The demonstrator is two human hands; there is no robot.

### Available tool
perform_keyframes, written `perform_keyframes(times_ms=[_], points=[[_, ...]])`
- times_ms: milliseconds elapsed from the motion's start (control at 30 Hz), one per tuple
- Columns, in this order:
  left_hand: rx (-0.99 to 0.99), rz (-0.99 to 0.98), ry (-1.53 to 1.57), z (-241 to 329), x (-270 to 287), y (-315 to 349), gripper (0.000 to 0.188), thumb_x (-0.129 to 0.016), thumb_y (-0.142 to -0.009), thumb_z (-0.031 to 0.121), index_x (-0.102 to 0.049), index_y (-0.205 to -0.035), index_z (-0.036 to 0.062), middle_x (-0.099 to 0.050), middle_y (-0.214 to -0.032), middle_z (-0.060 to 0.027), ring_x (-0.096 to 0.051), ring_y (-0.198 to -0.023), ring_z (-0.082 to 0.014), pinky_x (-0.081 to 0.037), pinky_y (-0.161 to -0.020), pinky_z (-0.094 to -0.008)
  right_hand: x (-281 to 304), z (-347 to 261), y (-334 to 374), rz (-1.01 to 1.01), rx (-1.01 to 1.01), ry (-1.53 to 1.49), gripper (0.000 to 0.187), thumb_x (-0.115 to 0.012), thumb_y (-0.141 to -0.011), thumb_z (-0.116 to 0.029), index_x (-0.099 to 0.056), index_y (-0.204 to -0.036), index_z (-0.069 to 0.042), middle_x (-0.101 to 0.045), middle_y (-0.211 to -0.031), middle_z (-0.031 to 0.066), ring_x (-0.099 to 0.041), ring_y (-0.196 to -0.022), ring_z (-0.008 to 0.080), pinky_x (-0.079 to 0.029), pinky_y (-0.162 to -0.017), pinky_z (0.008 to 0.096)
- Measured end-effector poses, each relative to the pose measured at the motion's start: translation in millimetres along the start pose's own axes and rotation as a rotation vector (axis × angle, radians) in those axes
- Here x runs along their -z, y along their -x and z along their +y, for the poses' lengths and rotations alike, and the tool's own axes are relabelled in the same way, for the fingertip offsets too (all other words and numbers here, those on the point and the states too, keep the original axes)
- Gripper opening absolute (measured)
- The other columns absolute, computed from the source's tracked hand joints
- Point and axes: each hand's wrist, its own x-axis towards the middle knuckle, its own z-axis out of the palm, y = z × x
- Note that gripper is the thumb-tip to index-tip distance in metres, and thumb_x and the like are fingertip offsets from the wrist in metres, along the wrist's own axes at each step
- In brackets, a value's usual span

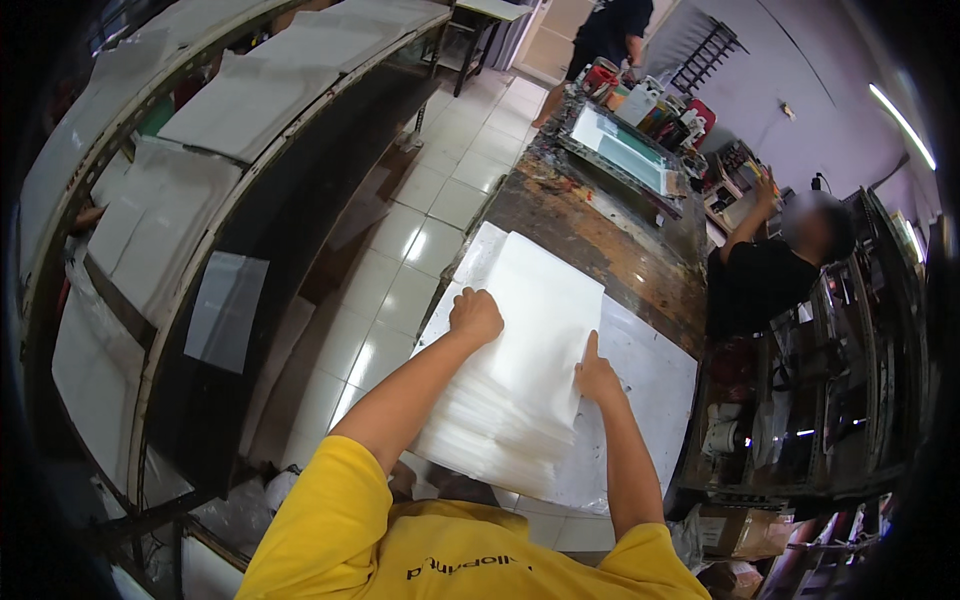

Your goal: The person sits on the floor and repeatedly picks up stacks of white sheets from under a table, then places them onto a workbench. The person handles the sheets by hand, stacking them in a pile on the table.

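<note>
Stack: one fanned pile of white sheets [520, 370], near bench [600, 250] edge.
Left hand [476, 316]: fist pressing the pile.
Right hand [594, 376]: fingers pinching the right edge.

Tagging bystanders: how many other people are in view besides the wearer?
2. One person in a black top sits at the right of the stained worktable, arm raised. Another in dark clothes stands at its far end, partly cropped. More may be hidden.

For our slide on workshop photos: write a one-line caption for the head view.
Left hand and right hand rest on a fanned stack of white sheets on a stained worktable.
</note>
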Motion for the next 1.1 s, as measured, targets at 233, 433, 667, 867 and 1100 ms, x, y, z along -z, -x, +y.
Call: perform_keyframes(times_ms=[233,433,667,867,1100], points=[[-0.010,0.050,0.056,-8.4,-12.8,-7.4,0.034,-0.059,-0.083,0.009,-0.061,-0.114,-0.0056,-0.054,-0.127,-0.0233,-0.052,-0.119,-0.0382,-0.049,-0.099,-0.0442,-5.3,14.6,-17.9,-0.065,0.059,0.031,0.082,-0.049,-0.090,-0.015,0.001,-0.154,-0.002,-0.062,-0.102,0.0389,-0.066,-0.090,0.0485,-0.054,-0.080,0.0524],[-0.066,-0.037,0.259,-30.0,0.6,5.5,0.050,-0.064,-0.082,0.027,-0.058,-0.117,-0.0094,-0.050,-0.130,-0.0283,-0.050,-0.120,-0.0421,-0.044,-0.102,-0.0465,13.7,-0.3,-7.7,-0.149,-0.059,-0.201,0.084,-0.055,-0.093,-0.014,0.000,-0.155,-0.007,-0.067,-0.088,0.0277,-0.069,-0.067,0.0317,-0.059,-0.056,0.0435],[-0.247,0.338,0.993,-167.5,58.2,65.0,0.029,-0.065,-0.091,0.024,-0.063,-0.101,-0.0029,-0.065,-0.092,-0.0088,-0.062,-0.085,-0.0131,-0.051,-0.075,-0.0294,123.7,-163.3,24.4,0.148,0.562,-0.252,0.055,-0.055,-0.096,-0.010,-0.038,-0.148,-0.009,-0.066,-0.076,0.0138,-0.064,-0.063,0.0171,-0.051,-0.060,0.0312],[0.291,0.492,0.777,-387.2,30.6,163.4,0.030,-0.061,-0.093,0.027,-0.064,-0.105,-0.0004,-0.068,-0.089,-0.0151,-0.065,-0.091,-0.0218,-0.050,-0.080,-0.0340,-5.0,-458.2,22.3,-0.407,0.958,0.084,0.028,-0.056,-0.095,-0.024,-0.062,-0.110,0.000,-0.070,-0.080,0.0194,-0.071,-0.077,0.0309,-0.053,-0.071,0.0405],[0.588,0.025,0.356,-559.2,-116.6,282.3,0.050,-0.058,-0.090,0.033,-0.056,-0.127,-0.0002,-0.062,-0.115,-0.0284,-0.058,-0.108,-0.0444,-0.046,-0.095,-0.0487,-352.8,-532.5,-94.8,-0.511,0.810,0.396,0.033,-0.052,-0.087,-0.015,-0.061,-0.108,0.008,-0.068,-0.098,0.0276,-0.069,-0.092,0.0382,-0.057,-0.082,0.0450]])
